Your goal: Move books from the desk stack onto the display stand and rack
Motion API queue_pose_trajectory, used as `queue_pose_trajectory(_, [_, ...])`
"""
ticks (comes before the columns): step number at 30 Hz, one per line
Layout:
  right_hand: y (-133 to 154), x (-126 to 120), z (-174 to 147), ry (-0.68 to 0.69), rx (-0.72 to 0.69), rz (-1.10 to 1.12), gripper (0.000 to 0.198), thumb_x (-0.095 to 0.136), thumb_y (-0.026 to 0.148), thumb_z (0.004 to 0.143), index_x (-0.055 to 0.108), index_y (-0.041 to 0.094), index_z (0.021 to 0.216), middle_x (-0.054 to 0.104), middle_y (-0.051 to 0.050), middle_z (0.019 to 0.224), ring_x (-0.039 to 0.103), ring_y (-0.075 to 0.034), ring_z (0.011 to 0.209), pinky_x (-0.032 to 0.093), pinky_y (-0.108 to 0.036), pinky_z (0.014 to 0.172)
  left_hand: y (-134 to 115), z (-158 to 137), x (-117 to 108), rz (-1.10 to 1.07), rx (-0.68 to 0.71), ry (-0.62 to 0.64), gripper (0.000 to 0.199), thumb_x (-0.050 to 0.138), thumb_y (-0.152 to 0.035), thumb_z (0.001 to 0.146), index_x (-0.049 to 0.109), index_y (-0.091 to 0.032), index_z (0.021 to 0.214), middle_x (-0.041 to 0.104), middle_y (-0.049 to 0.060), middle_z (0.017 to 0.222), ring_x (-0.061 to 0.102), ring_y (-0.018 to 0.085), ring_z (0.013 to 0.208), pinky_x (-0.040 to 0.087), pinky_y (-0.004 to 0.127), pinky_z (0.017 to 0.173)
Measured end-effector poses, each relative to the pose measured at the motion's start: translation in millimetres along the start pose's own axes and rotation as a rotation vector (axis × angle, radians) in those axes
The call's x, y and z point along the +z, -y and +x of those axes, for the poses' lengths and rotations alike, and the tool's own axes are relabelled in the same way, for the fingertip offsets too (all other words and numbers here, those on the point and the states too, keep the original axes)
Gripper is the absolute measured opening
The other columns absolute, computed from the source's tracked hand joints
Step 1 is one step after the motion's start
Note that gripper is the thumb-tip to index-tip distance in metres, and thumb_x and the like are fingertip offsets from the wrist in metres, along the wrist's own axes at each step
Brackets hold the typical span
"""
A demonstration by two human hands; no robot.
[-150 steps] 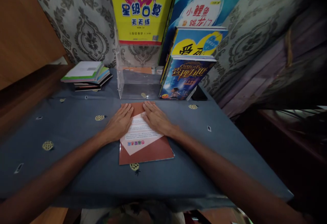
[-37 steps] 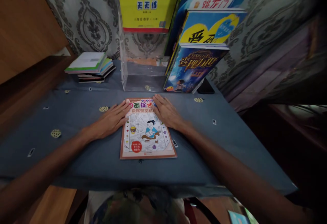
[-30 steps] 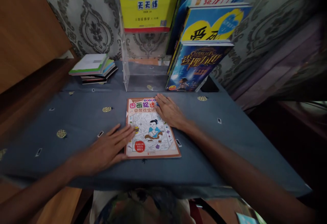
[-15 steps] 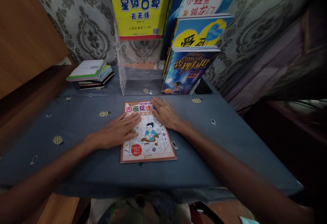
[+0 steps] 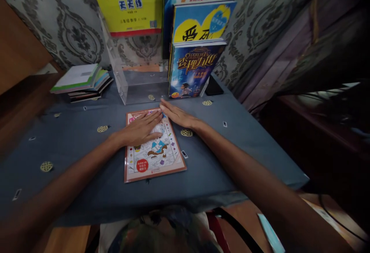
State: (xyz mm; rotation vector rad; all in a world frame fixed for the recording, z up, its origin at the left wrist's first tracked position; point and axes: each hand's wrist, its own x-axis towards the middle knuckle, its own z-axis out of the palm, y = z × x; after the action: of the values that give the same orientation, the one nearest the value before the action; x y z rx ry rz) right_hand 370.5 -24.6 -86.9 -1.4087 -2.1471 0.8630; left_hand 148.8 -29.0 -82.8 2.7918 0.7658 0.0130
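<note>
A thin picture book (image 5: pixel 170 160) with an orange-brown border lies closed and flat on the table, its cover showing a cartoon figure in blue. My left hand (image 5: pixel 143 128) rests flat across the upper part of its cover, fingers stretched out to the right and hiding most of the title. At the book's upper right corner is my right hand (image 5: pixel 177 114), with its fingers extended and the palm turned toward the book's edge. The fingertips of both hands are close together near the top of the cover. Neither hand grips anything.
Behind the book stands a clear acrylic rack (image 5: pixel 138 93) holding a yellow workbook (image 5: pixel 130 18) and, to the right, a dark blue book (image 5: pixel 192 72) before other books. A book stack (image 5: pixel 78 81) sits at the back left. A dark flat object (image 5: pixel 214 86) lies beside the rack. Patterned tablecloth (image 5: pixel 95 183) covers the table.
My left hand has slid up and right over the cover. My right hand has shifted from the cover to its upper right edge. The head view has turned rightward.
</note>
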Motion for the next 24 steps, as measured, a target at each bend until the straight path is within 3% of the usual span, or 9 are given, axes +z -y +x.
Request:
queue_pose_trajectory(5, [3,-3,-3,0.01,0.02,0.048,0.083,0.022,0.072,0.097,0.023,0.018,0.16,0.023,-0.008,0.166,0.02,-0.025,0.154,0.013,-0.046,0.127,-40,4,6,0.064,0.163,0.038,0.078,0.022,-0.064,0.102,0.019,-0.01,0.158,0.015,0.017,0.166,0.008,0.025,0.155,0.002,0.044,0.125])
queue_pose_trajectory(10, [3,-2,-6,0.028,-0.001,0.069,0.093,0.023,0.078,0.093,0.026,0.013,0.159,0.025,-0.011,0.165,0.018,-0.027,0.154,0.01,-0.046,0.127,-82,-15,10,0.063,0.307,0.1,0.074,0.024,-0.061,0.103,0.021,-0.011,0.158,0.019,0.015,0.166,0.013,0.022,0.155,0.006,0.041,0.126])
queue_pose_trajectory(14, [0,2,-4,-0.017,-0.06,0.063,0.083,0.025,0.076,0.094,0.032,0.021,0.157,0.035,-0.01,0.162,0.028,-0.031,0.151,0.017,-0.053,0.125,-102,-29,15,0.033,0.366,0.086,0.068,0.031,-0.055,0.104,0.024,-0.012,0.156,0.024,0.013,0.165,0.017,0.021,0.154,0.008,0.041,0.126])
queue_pose_trajectory(18, [0,3,-4,-0.1,-0.088,-0.022,0.072,0.029,0.065,0.1,0.042,0.017,0.151,0.049,-0.015,0.153,0.044,-0.03,0.142,0.03,-0.05,0.118,-108,-41,15,-0.028,0.383,0.001,0.059,0.037,-0.049,0.105,0.036,-0.012,0.151,0.039,0.013,0.159,0.03,0.022,0.15,0.016,0.046,0.125])
queue_pose_trajectory(21, [2,-2,-6,-0.211,-0.049,-0.107,0.06,0.031,0.058,0.103,0.062,0.016,0.132,0.069,-0.015,0.128,0.062,-0.029,0.121,0.044,-0.045,0.104,-109,-57,4,-0.108,0.36,-0.11,0.042,0.042,-0.046,0.104,0.061,-0.016,0.126,0.067,0.012,0.132,0.059,0.022,0.126,0.036,0.046,0.114])
queue_pose_trajectory(23, [4,-6,-8,-0.25,0.005,-0.112,0.061,0.03,0.058,0.103,0.072,0.014,0.11,0.077,-0.012,0.097,0.071,-0.026,0.098,0.049,-0.039,0.091,-104,-71,-5,-0.12,0.237,-0.145,0.038,0.043,-0.042,0.105,0.07,-0.018,0.093,0.076,0.007,0.093,0.07,0.019,0.09,0.051,0.038,0.089])
queue_pose_trajectory(24, [5,-7,-9,-0.248,0.016,-0.086,0.063,0.029,0.058,0.103,0.074,0.014,0.1,0.077,-0.01,0.083,0.071,-0.025,0.089,0.049,-0.037,0.086,-100,-77,-9,-0.095,0.149,-0.153,0.042,0.043,-0.041,0.104,0.067,-0.019,0.078,0.072,0.004,0.076,0.067,0.017,0.074,0.051,0.033,0.075])
